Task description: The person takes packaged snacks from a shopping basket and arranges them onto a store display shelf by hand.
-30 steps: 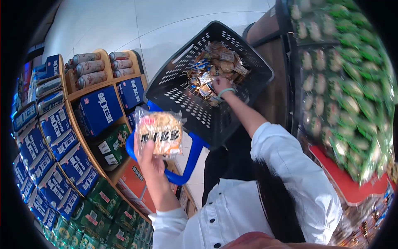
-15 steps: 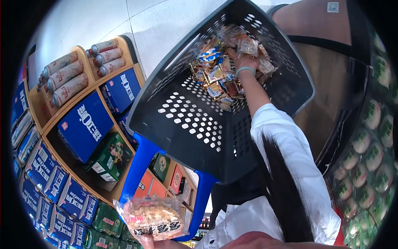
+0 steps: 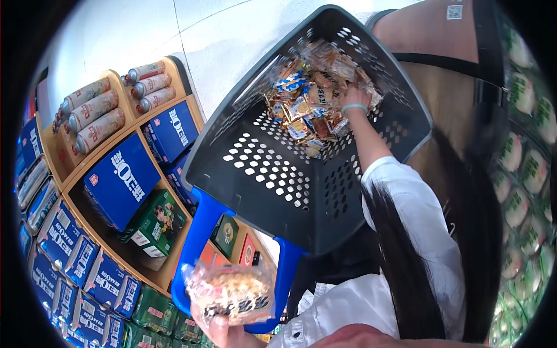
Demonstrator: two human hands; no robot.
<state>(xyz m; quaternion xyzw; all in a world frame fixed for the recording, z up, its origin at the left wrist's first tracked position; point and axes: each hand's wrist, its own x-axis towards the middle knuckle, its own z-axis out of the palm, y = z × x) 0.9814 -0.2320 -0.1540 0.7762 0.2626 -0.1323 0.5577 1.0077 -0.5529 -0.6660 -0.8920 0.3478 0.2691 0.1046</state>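
My left hand (image 3: 220,333) grips a clear plastic packet of a pale, lumpy snack cake (image 3: 235,290) with dark printed characters, its thumb across the front. The packet is near the blue handle (image 3: 201,232) of a dark grey shopping basket (image 3: 267,223). Deep in the basket, my right hand (image 3: 355,98), with a pale green band (image 3: 354,107) at the wrist, reaches among a heap of small wrapped snacks (image 3: 310,104). Its fingers are partly hidden by wrappers and blurred, so its grip is unclear.
To the left, wooden shelving (image 3: 130,113) holds spray-type cans (image 3: 96,110), blue cartons (image 3: 122,181) and a green box (image 3: 158,223). Shrink-wrapped blue packs (image 3: 64,232) stand below. Wrapped green-and-white vegetables (image 3: 516,206) line the right side. Pale floor tiles (image 3: 217,29) lie beyond the basket.
My left hand has raised the snack packet slightly and moved it right. My right hand has shifted a little to the right and down within the heap. The view has shifted slightly.
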